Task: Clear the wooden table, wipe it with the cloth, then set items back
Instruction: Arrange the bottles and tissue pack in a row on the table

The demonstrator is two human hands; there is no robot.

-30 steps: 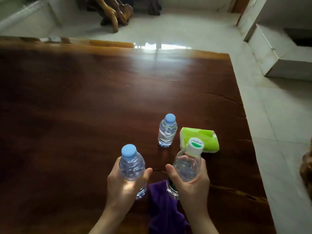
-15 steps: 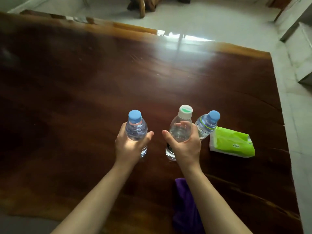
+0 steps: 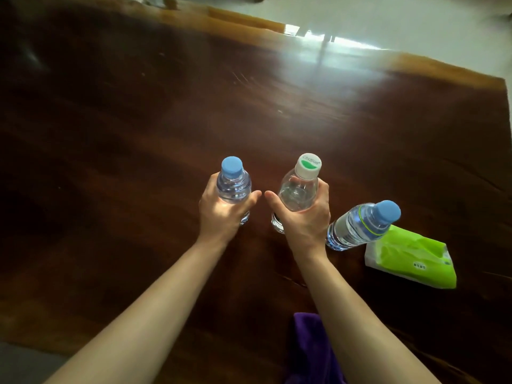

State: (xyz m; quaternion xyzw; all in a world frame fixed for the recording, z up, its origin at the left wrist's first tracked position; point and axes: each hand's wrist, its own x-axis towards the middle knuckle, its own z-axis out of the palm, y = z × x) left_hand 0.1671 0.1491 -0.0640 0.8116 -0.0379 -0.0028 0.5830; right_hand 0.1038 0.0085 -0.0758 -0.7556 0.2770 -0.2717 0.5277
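Wooden surface fills nearly the whole view, dark and glossy, with pale floor showing past its far edge, and most of it is bare, so the few things on it sit bunched toward the near right. The left hand has its grip clamped around a small blue-capped bottle, fingers wrapped round the body and thumb across the front; the right hand is clamped the same way on a clear bottle with a white cap. Both bottles are upright, side by side and a little apart, and it cannot be told whether their bases rest on the wood or hang just above it. Taking one in each hand looks like a way to shift two things in a single trip, and holding them around the middle keeps them steady. Just to the right of the right hand stands a second blue-capped bottle, untouched, and just beside it lies a green tissue pack. The purple cloth lies at the near edge, partly hidden under the right forearm, seemingly kept close for the wiping step. Whether the bottles are being cleared away or set back cannot be judged from this view alone.
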